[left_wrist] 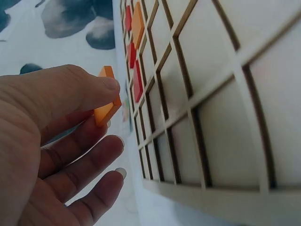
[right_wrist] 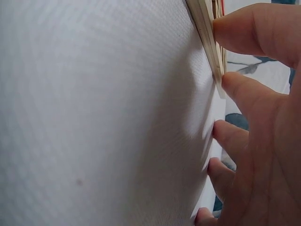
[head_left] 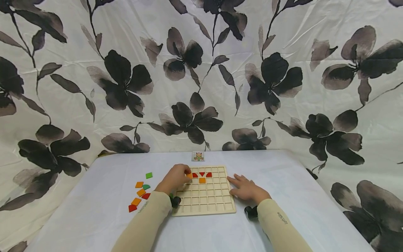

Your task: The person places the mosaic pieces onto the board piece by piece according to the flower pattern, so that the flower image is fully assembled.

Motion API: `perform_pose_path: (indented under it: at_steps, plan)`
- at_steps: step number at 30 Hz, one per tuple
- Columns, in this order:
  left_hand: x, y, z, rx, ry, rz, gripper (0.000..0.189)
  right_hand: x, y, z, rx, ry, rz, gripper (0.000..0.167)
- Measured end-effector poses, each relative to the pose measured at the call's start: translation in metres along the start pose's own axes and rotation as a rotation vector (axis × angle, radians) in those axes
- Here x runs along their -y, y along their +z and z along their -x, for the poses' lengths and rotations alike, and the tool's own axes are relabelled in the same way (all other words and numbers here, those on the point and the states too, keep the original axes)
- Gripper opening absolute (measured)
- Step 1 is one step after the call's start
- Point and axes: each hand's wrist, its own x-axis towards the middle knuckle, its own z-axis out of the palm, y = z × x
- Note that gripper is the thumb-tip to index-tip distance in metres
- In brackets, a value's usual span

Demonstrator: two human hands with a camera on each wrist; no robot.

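My left hand pinches an orange square tile between thumb and forefinger, just over the upper left part of a wooden grid board. In the left wrist view the tile stands tilted, clear of the grid, and the other fingers are loosely bent. Near the board's far edge, red tiles sit in one row of cells, with an orange square in the row below. My right hand lies at the board's right edge, thumb and forefinger touching the rim, fingers spread.
Loose tiles lie left of the board: a green square, a green rounded piece, several orange squares and red pieces. A small patterned card lies behind the board on the white-covered table. A floral cloth hangs beyond.
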Motion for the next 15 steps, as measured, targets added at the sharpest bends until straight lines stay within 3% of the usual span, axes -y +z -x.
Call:
perform_pose_path:
  at_steps: [9,15]
  plan:
    - [-0.007,0.012,-0.007,0.002,0.108,-0.125,0.018,0.001,-0.001,0.000,-0.005,-0.004,0.004,0.061]
    - [-0.017,0.012,-0.003,0.012,0.125,-0.153,0.015,0.001,-0.001,0.001,-0.005,-0.003,-0.002,0.061]
